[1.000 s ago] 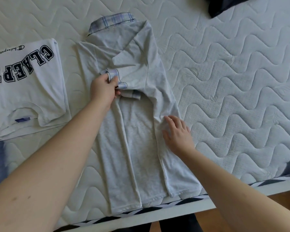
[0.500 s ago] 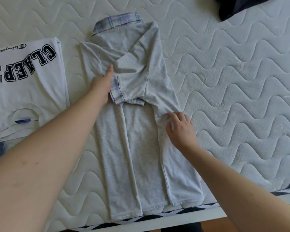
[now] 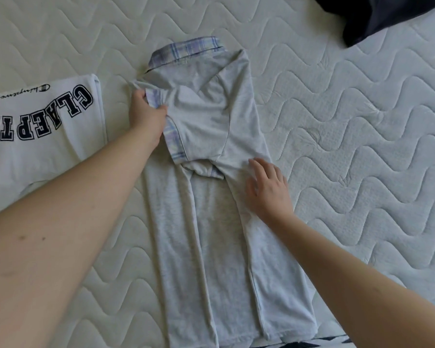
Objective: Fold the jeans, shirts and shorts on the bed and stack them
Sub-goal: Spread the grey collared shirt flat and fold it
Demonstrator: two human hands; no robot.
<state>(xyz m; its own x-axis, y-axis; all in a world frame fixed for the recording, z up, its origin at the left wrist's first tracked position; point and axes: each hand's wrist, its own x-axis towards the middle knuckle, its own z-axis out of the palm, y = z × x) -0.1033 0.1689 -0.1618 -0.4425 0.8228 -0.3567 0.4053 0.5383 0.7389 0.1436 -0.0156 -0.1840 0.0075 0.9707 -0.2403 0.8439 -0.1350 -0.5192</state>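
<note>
- Currently left hand (image 3: 146, 116) has its grip closed on the plaid cuff (image 3: 153, 98) of the grey shirt's sleeve: fingers curled round the fabric edge, thumb on top.
- Grey shirt (image 3: 211, 222) lies lengthwise on the bed (image 3: 349, 146), both long sides folded in to a narrow strip; plaid collar (image 3: 186, 50) sits beyond the left grip, hem back towards the person at the bed edge.
- Sleeve (image 3: 206, 116) is folded across the chest, spreading from the left grip towards the right hand; more plaid trim runs down just under the left wrist.
- Right hand (image 3: 268, 189) is not gripping: fingers loosely spread, flat on the shirt's right folded edge, just below the sleeve.
- White shirt (image 3: 35, 126) with dark block lettering lies folded just outboard of the left grip, apart from the grey shirt, partly under the left forearm.
- Dark garment (image 3: 377, 16) lies at the far corner, well beyond the right hand, well apart from both grips.
</note>
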